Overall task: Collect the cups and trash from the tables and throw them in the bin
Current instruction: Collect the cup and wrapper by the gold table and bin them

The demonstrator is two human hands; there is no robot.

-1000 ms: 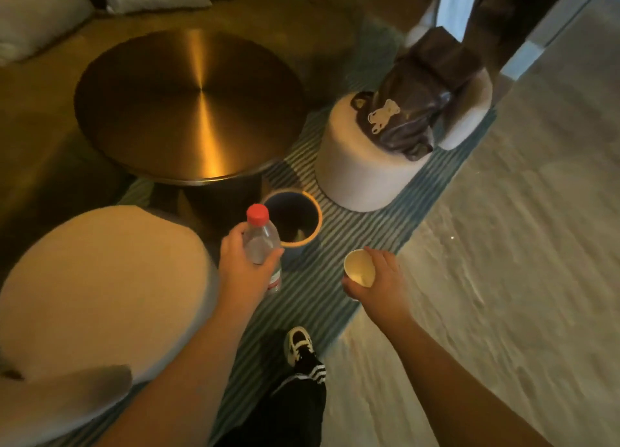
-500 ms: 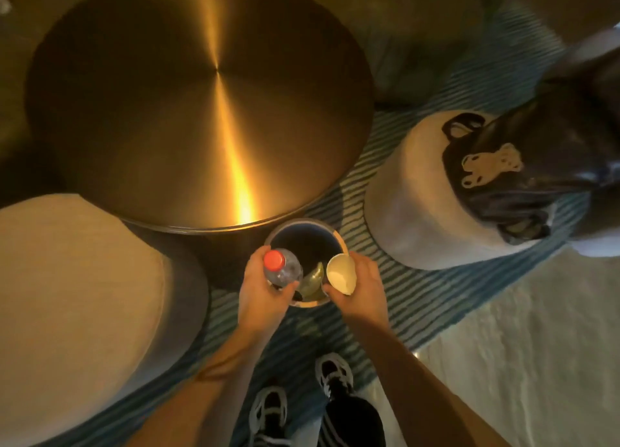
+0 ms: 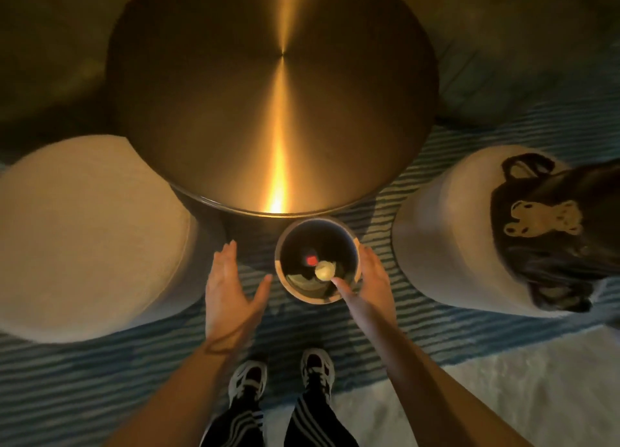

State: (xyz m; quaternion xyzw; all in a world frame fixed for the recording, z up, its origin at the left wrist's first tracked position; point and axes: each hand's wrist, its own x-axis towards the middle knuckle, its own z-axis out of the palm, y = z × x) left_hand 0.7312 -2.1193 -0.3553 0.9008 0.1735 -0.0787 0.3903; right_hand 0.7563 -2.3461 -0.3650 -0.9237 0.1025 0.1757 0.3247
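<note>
**Both hands empty, bottle and cup now in bin**

Hands are hovering either side of the bin [image 3: 318, 261], both open and holding nothing. Left hand [image 3: 231, 289] is sitting just left of the rim, fingers straight and spread, thumb pointing toward the bin. Right hand [image 3: 367, 287] is hanging at the rim's right edge, fingers extended, one fingertip overlapping the opening.

Half a second ago the left hand was gripping the bottle and the right was holding the cup over the opening; both are released now. Bottle [image 3: 312, 261] is lying inside the bin, only its red cap clearly showing; cup [image 3: 324, 270] is sitting right beside it, pale and round. Other dark contents in there are too dim to identify.

Judging from this, this drop is done. Round metal counter [image 3: 235, 111] above the bin is showing no cups or trash on its visible top. Whether other tables need clearing can't be told from here.

Bin is standing on the striped rug [image 3: 100, 362], between two pale stools [image 3: 84, 238]; a dark bag [image 3: 553, 232] is resting on the right one.
</note>
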